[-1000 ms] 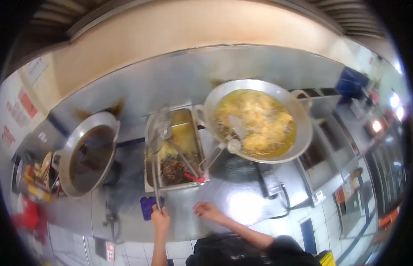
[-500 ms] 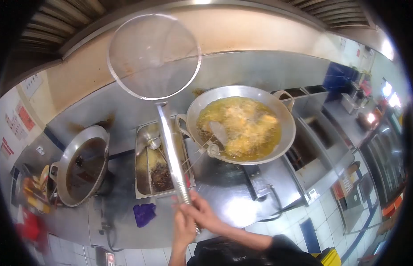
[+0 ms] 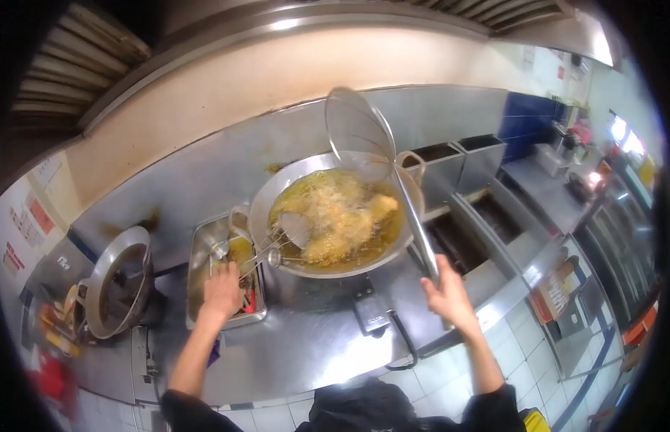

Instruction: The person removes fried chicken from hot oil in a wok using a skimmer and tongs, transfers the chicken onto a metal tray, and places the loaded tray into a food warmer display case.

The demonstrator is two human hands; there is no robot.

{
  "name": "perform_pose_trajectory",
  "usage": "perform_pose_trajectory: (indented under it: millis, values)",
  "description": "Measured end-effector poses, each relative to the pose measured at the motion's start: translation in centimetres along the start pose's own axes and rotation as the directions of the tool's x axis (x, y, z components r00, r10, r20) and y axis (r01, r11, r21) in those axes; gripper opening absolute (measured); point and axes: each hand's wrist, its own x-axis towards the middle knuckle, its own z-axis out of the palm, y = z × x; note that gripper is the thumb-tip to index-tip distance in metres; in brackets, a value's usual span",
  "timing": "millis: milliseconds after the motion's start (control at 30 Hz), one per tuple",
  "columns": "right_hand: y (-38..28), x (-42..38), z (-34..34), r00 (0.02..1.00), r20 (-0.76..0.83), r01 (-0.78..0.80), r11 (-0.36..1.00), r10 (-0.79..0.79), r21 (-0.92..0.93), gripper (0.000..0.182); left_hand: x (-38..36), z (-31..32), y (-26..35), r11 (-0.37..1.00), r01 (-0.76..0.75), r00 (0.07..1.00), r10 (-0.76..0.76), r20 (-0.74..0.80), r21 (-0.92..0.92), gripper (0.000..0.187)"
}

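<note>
My right hand (image 3: 448,297) grips the long metal handle of a large round mesh skimmer (image 3: 360,133), raised and tilted above the far side of the wok. Below it the wok (image 3: 415,241) holds bubbling oil with golden frying food (image 3: 342,223). My left hand (image 3: 223,288) reaches over a rectangular steel pan (image 3: 198,248), fingers stretched forward. Just beside those fingers runs the thin handle of a smaller strainer (image 3: 295,229) that lies in the oil. A ladle (image 3: 220,248) rests in the pan, partly hidden by my hand. The round dial of a thermometer (image 3: 274,257) sits at the wok's near rim.
Another wok (image 3: 137,241) with dark oil stands at the left. Fryer wells (image 3: 457,241) lie to the right of the frying wok. A steel counter (image 3: 313,338) runs along the front. A purple cloth (image 3: 214,353) shows partly behind my left forearm.
The skimmer has swung right in my right hand and now hangs over the wok. My left hand has let go of its handle and moved left over the steel pan.
</note>
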Motion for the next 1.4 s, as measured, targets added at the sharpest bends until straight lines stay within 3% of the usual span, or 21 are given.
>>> perform_pose_trajectory:
  millis: [67,167,333,433,500,533,700,767,800,833,900,933,967,1033,1100,1133,1167,1200,1267,1367,1400]
  values:
    - [-0.6,0.9,-2.6,0.999,-0.002,-0.039,0.992,0.039,-0.118,0.04,1.6,2.0,-0.5,0.973,0.217,0.882,-0.16,0.443,-0.08,0.041]
    - [3.0,2.6,-2.8,0.989,-0.087,0.095,0.957,-0.123,-0.276,0.041,3.9,3.8,0.0,0.988,0.139,0.88,-0.095,0.465,-0.062,0.042]
    - [5.4,4.5,-3.0,0.99,-0.036,0.11,0.917,-0.135,-0.384,0.05,7.7,-0.6,-0.7,0.99,0.059,0.875,0.01,0.484,-0.126,0.043]
    - [3.8,3.9,-4.4,0.992,0.119,0.009,0.944,0.032,-0.33,0.054,8.4,-2.4,-3.3,0.976,0.093,0.877,0.012,0.481,-0.196,0.035]
    - [2.9,3.5,-5.3,0.916,0.326,-0.19,0.968,0.234,-0.162,0.054,8.9,-3.3,-5.2,0.956,0.053,0.908,0.074,0.413,-0.29,0.036]
    - [3.4,3.5,-5.3,0.891,0.391,-0.226,0.972,0.231,-0.059,0.049,9.6,-7.8,-2.8,0.869,0.367,0.786,-0.099,0.611,-0.332,0.038]
    - [2.8,2.6,-5.0,0.802,0.55,-0.426,0.869,0.233,0.252,0.033,11.7,-5.6,-4.7,0.828,0.428,0.795,-0.154,0.587,-0.363,0.034]
    - [2.1,2.3,-4.3,0.766,0.631,-0.603,0.482,0.127,0.635,0.03,12.9,-2.9,-5.4,0.838,0.404,0.81,-0.141,0.57,-0.367,0.032]
    - [2.5,2.0,-3.5,0.79,0.613,-0.581,0.341,0.017,0.739,0.036,13.5,-1.3,-5.6,0.859,0.388,0.806,-0.142,0.575,-0.333,0.029]
    - [2.4,1.6,-2.4,0.791,0.612,-0.582,0.34,0.024,0.739,0.036,13.9,-0.2,-5.6,0.88,0.37,0.802,-0.139,0.581,-0.3,0.027]
    - [2.9,-0.2,0.6,0.922,0.372,-0.382,0.086,0.109,0.92,0.04,14.6,2.0,-5.6,0.808,0.432,0.771,-0.1,0.628,-0.401,0.031]
    - [5.3,-1.0,3.0,0.952,0.276,-0.285,0.053,0.131,0.957,0.041,15.1,3.3,-5.2,0.722,0.496,0.739,-0.06,0.671,-0.483,0.035]
    - [7.7,-2.6,6.2,0.987,0.067,-0.092,0.169,0.148,0.981,0.039,15.4,5.5,-5.5,0.683,0.506,0.753,-0.053,0.656,-0.526,0.04]
    - [13.5,-5.0,12.6,0.932,-0.011,-0.137,0.38,0.363,0.915,0.035,16.9,8.8,-5.8,0.601,0.55,0.74,-0.029,0.672,-0.579,0.05]
    - [15.1,-7.9,16.8,0.895,-0.011,-0.335,0.691,0.445,0.64,0.029,17.7,10.3,-4.9,0.519,0.608,0.7,0.007,0.714,-0.601,0.055]
    - [19.3,-8.7,20.5,0.852,0.033,-0.479,0.754,0.522,0.45,0.027,18.5,10.7,-4.2,0.47,0.622,0.701,0.022,0.713,-0.626,0.055]
    - [22.9,-10.5,23.8,0.793,0.073,-0.604,0.762,0.605,0.233,0.025,18.7,10.5,-3.1,0.479,0.622,0.681,0.061,0.73,-0.62,0.055]
    - [22.5,-11.1,25.2,0.86,-0.046,-0.503,0.859,0.508,0.092,0.036,19.2,9.8,-2.2,0.441,0.637,0.679,0.067,0.731,-0.633,0.053]
    - [24.6,-10.8,28.4,0.889,-0.051,-0.452,0.889,0.456,0.073,0.049,20.1,9.8,-1.2,0.424,0.607,0.723,0.054,0.688,-0.672,0.049]
    - [27.1,-10.0,32.9,0.862,0.037,-0.49,0.812,0.505,0.316,0.045,19.8,8.0,-0.7,0.527,0.543,0.749,0.047,0.661,-0.653,0.05]
    - [24.9,-9.1,32.4,0.854,-0.092,-0.467,0.832,0.512,0.299,0.041,19.4,7.3,-0.6,0.534,0.533,0.75,0.061,0.659,-0.656,0.05]
